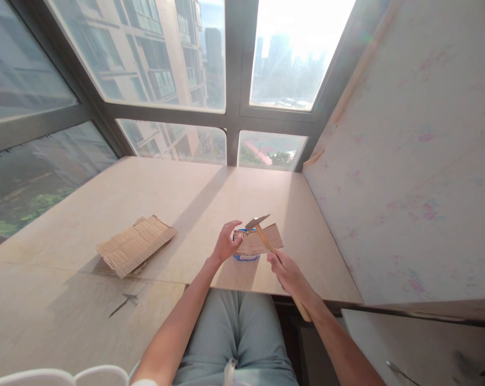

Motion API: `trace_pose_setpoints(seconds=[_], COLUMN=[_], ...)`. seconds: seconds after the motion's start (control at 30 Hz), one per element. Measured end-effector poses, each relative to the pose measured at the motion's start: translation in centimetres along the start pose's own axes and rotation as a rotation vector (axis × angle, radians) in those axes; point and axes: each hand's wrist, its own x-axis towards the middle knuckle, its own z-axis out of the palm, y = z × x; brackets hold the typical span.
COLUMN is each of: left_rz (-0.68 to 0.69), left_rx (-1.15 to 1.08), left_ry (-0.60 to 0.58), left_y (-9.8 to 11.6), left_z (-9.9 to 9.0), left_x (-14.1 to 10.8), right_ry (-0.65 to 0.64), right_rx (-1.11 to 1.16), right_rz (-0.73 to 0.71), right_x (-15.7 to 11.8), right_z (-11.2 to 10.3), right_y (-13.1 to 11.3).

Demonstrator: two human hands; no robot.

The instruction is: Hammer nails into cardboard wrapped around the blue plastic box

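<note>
My right hand (281, 268) is wrapped round the wooden handle of a hammer (263, 236), whose metal head is raised over a small piece of ribbed cardboard (270, 238). That cardboard rests on a blue object (246, 258) on the wooden surface. My left hand (227, 241) is at the cardboard's left end, thumb and fingers apart around it, near small dark marks or nails. Whether the left fingertips pinch something tiny is too small to tell.
A stack of ribbed cardboard (136, 245) lies on the wooden surface (154, 185) to the left. Several loose nails (124, 304) lie nearer. Windows stand beyond, and a flower-patterned wall (411, 187) is on the right. White rounded edges (101, 376) show at the lower left.
</note>
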Motion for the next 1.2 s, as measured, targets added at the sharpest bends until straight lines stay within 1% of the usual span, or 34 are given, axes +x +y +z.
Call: trace_pose_setpoints(seconds=[0.07, 0.1, 0.17, 0.27, 0.33, 0.4, 0.5, 0.67, 0.77, 0.87, 0.97, 1.07, 1.2], left_rz=[-0.124, -0.190, -0.282, -0.338, -0.351, -0.352, -0.334, -0.259, -0.233, -0.186, -0.156, -0.154, -0.116], left_rx=[0.005, 0.000, -0.027, -0.094, -0.131, -0.156, -0.161, -0.108, -0.070, -0.010, 0.095, 0.197, 0.208], left_ry=[0.072, 0.085, 0.056, 0.005, 0.017, 0.038, 0.042, 0.024, 0.036, 0.020, 0.003, 0.004, -0.067], left_y=[-0.3, -0.5, -0.8, -1.0, -1.1, -1.0, -0.9, -0.9, -1.0, -0.7, -0.2, 0.1, 0.1], left_z=[0.0, 0.0, 0.4, 1.2, 1.7, 2.1, 2.2, 2.2, 2.3, 2.2, 1.8, 1.4, 1.3], left_x=[-0.6, -1.0, -1.6, -2.4, -2.7, -2.8, -2.8, -2.8, -2.8, -2.7, -2.3, -1.9, -1.8], right_ry=[-0.006, -0.010, -0.010, -0.016, -0.042, -0.056, -0.021, 0.022, 0.010, -0.004, 0.025, 0.055, 0.060], right_rx=[-0.025, -0.040, -0.079, -0.154, -0.178, -0.173, -0.166, -0.197, -0.222, -0.245, -0.264, -0.212, -0.131], right_rz=[-0.019, -0.030, -0.058, -0.087, -0.075, -0.068, -0.079, -0.107, -0.150, -0.158, -0.110, -0.033, 0.065], right_x=[0.2, 0.4, 0.9, 1.4, 1.6, 1.6, 1.4, 1.1, 1.0, 1.0, 1.0, 0.9, 0.5], right_z=[0.0, 0.0, 0.2, 0.8, 1.2, 1.4, 1.4, 0.7, 0.6, 0.8, 1.0, 1.0, 0.8], right_y=[-0.4, -0.4, -0.3, 0.3, 0.9, 1.3, 1.4, 0.2, -0.5, -0.5, 0.2, 0.9, 1.5])
